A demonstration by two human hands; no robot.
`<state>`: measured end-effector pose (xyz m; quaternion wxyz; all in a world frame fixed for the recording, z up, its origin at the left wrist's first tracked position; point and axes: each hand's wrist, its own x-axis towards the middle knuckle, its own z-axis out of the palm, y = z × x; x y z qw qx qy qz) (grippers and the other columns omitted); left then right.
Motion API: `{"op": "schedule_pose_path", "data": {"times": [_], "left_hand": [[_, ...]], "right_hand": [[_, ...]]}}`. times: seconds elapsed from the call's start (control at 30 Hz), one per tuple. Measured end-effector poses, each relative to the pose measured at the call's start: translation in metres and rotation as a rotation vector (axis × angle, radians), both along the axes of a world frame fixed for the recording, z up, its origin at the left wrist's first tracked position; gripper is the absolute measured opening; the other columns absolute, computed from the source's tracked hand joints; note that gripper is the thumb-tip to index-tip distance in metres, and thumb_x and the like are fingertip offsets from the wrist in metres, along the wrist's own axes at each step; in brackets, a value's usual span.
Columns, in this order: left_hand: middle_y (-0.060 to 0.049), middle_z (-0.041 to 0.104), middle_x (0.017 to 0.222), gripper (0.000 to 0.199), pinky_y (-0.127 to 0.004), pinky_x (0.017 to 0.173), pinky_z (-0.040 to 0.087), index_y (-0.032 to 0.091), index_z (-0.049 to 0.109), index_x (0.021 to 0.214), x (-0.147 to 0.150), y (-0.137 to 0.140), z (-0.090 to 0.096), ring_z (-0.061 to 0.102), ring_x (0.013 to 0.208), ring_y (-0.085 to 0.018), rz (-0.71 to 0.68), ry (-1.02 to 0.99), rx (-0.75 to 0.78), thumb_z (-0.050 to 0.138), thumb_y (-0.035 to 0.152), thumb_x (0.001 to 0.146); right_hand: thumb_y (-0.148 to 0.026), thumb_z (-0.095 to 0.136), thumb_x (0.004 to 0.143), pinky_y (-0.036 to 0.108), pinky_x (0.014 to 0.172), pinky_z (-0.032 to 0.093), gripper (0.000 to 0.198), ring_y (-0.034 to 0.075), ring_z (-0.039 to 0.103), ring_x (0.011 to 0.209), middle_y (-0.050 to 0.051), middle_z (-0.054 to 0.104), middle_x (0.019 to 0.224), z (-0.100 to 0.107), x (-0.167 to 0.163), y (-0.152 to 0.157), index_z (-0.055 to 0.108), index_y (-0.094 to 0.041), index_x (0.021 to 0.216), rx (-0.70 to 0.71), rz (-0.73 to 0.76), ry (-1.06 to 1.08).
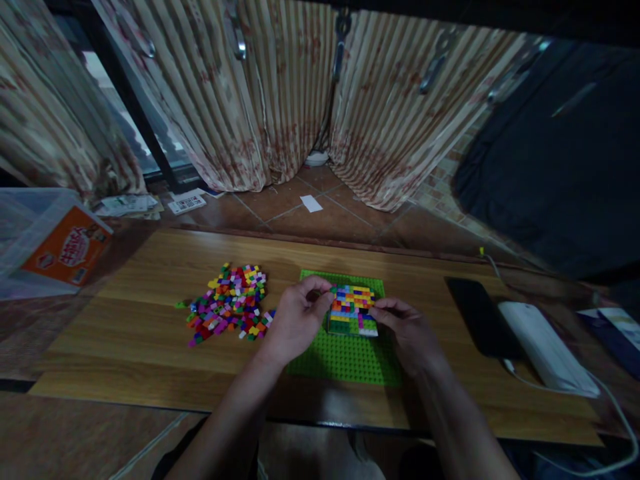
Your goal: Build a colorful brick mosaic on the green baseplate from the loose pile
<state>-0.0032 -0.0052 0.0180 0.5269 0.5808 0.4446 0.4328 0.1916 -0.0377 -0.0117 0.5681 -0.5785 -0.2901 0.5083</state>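
A block of small coloured toy bricks (pixel 353 313) sits on a green studded baseplate (pixel 345 363). My left hand (pixel 299 319) is at the block's upper left corner, thumb and forefinger pinched together; whatever lies between the tips is too small to make out. On the opposite side, the fingers of my right hand (pixel 407 330) are closed at the block's right edge, close to a dark spot in the rows. Whether they grip a brick there is hidden. To the left, a loose pile of multicoloured bricks (pixel 227 300) is spread over the wooden table (pixel 150 360).
At the right lie a black phone (pixel 483 317) and a white power bank (pixel 545 347) with a cable. A clear plastic bin (pixel 40 200) with an orange label stands beyond the table's left end. Striped curtains (pixel 280 87) hang behind; papers (pixel 187 202) lie on the floor.
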Motion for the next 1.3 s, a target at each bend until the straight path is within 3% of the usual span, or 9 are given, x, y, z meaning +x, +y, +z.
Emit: {"op": "schedule_pose_path", "data": {"times": [0.5, 0.67, 0.97, 1.3], "left_hand": [[0.0, 0.066, 0.082, 0.012, -0.024, 0.069, 0.046, 0.017, 0.066, 0.093, 0.007, -0.003, -0.008, 0.061, 0.076, -0.014, -0.063, 0.069, 0.055, 0.058, 0.022, 0.086], [-0.001, 0.067, 0.084, 0.012, -0.024, 0.07, 0.046, 0.018, 0.067, 0.093, 0.01, -0.005, -0.005, 0.061, 0.078, -0.014, -0.083, 0.09, 0.075, 0.058, 0.022, 0.086], [0.0, 0.063, 0.086, 0.026, -0.025, 0.074, 0.048, 0.02, 0.058, 0.111, 0.016, -0.014, 0.007, 0.061, 0.079, -0.013, -0.165, 0.038, 0.102, 0.057, 0.018, 0.086], [0.0, 0.065, 0.086, 0.02, -0.024, 0.071, 0.047, 0.019, 0.06, 0.105, 0.02, -0.018, 0.015, 0.06, 0.077, -0.012, -0.206, -0.002, 0.145, 0.058, 0.014, 0.086]], "right_hand": [[-0.032, 0.09, 0.048, 0.026, 0.057, 0.047, 0.029, 0.013, 0.06, 0.057, -0.001, 0.07, 0.065, 0.001, 0.002, 0.001, 0.072, -0.019, 0.066, -0.019, 0.029, 0.011], [-0.038, 0.084, 0.063, 0.024, 0.056, 0.045, 0.021, 0.01, 0.054, 0.057, -0.002, 0.066, 0.063, 0.014, -0.003, -0.007, 0.073, -0.021, 0.071, 0.116, -0.012, -0.21], [-0.035, 0.073, 0.078, 0.028, 0.067, 0.049, 0.012, 0.016, 0.062, 0.075, 0.001, 0.071, 0.082, 0.022, -0.02, -0.018, 0.076, -0.025, 0.085, 0.297, 0.162, -0.414], [-0.035, 0.074, 0.077, 0.029, 0.069, 0.05, 0.011, 0.016, 0.062, 0.072, 0.001, 0.071, 0.075, 0.028, -0.015, -0.018, 0.077, -0.024, 0.078, 0.247, 0.234, -0.236]]}}
